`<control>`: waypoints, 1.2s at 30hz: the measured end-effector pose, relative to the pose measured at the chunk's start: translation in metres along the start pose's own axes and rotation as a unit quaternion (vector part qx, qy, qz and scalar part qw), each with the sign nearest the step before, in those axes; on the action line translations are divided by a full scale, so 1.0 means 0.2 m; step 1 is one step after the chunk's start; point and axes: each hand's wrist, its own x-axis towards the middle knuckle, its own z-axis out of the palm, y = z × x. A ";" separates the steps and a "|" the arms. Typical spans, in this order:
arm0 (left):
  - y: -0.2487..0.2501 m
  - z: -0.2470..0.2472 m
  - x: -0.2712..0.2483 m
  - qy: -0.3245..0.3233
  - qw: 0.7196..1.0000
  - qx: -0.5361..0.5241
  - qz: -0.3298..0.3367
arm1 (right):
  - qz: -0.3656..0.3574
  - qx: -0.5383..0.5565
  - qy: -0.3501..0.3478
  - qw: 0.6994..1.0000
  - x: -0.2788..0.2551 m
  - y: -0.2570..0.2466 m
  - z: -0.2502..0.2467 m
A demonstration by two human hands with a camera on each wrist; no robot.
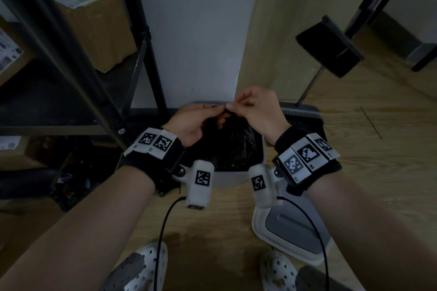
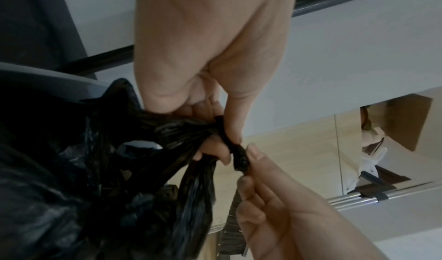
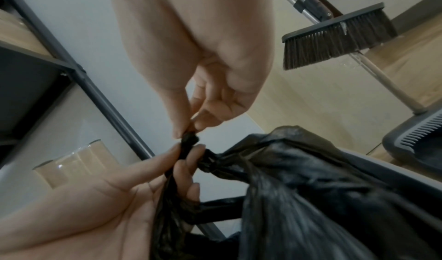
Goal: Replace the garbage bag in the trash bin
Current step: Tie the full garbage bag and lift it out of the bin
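Observation:
A black garbage bag [image 1: 231, 146] sits in the white trash bin [image 1: 227, 179] against the wall. Both hands are above the bin's far rim, working the bag's gathered top. My left hand [image 1: 216, 113] holds the twisted black strands between thumb and curled fingers [image 2: 224, 160]. My right hand [image 1: 233, 108] pinches the tip of one twisted strand [image 3: 189, 137] between thumb and forefinger. In the wrist views the two pinches are almost touching, with the bag [image 3: 299, 188] bunched below them. The bag's contents are hidden.
The bin's grey and white lid [image 1: 290, 227] lies on the wooden floor at the right. A dustpan [image 1: 302, 118] and broom [image 1: 328, 47] stand right of the bin. A black metal rack [image 1: 71, 54] with cardboard boxes [image 1: 94, 26] is on the left.

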 end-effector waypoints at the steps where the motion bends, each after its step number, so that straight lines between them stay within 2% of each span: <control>1: 0.00 0.00 0.00 0.007 1.000 -0.005 0.010 | -0.003 0.002 -0.014 1.000 0.00 0.00 -0.01; 3: 0.01 0.00 -0.01 0.024 0.999 0.021 0.031 | -0.012 -0.005 -0.042 0.999 0.00 -0.01 -0.02; 5: 0.01 -0.02 -0.01 0.033 0.992 0.111 0.056 | -0.024 -0.002 -0.036 0.999 0.01 -0.01 -0.02; 6: 0.01 -0.03 -0.01 0.024 0.981 0.176 0.077 | -0.024 0.014 -0.034 0.999 0.01 -0.01 -0.02; 8: 0.01 -0.04 -0.02 -0.007 0.942 0.310 0.128 | -0.008 0.052 -0.067 0.996 0.02 0.00 0.00; 10: 0.01 -0.05 -0.03 -0.027 0.905 0.392 0.162 | 0.020 0.067 -0.110 0.991 0.01 0.02 0.03; 16: -0.01 -0.07 -0.02 -0.021 0.857 0.458 0.235 | 0.047 -0.001 -0.151 0.987 0.01 0.07 0.02; 21: -0.02 -0.03 -0.02 0.028 0.843 0.465 0.269 | 0.133 0.106 -0.205 0.964 -0.02 0.07 -0.01; 26: -0.02 0.00 -0.04 0.083 0.826 0.467 0.305 | 0.137 0.165 -0.223 0.951 -0.01 0.09 -0.05; 28: -0.03 -0.01 -0.03 0.085 0.826 0.460 0.315 | 0.124 0.164 -0.200 0.958 0.00 0.10 -0.05; 31: -0.05 -0.03 -0.01 0.103 0.829 0.442 0.326 | 0.083 0.112 -0.128 0.982 0.01 0.13 -0.04; 33: -0.06 -0.03 0.00 0.146 0.829 0.422 0.336 | 0.066 0.074 -0.066 0.993 0.03 0.16 -0.04; 36: -0.07 -0.07 0.03 0.223 0.833 0.405 0.303 | 0.053 0.027 0.011 0.998 0.06 0.23 -0.08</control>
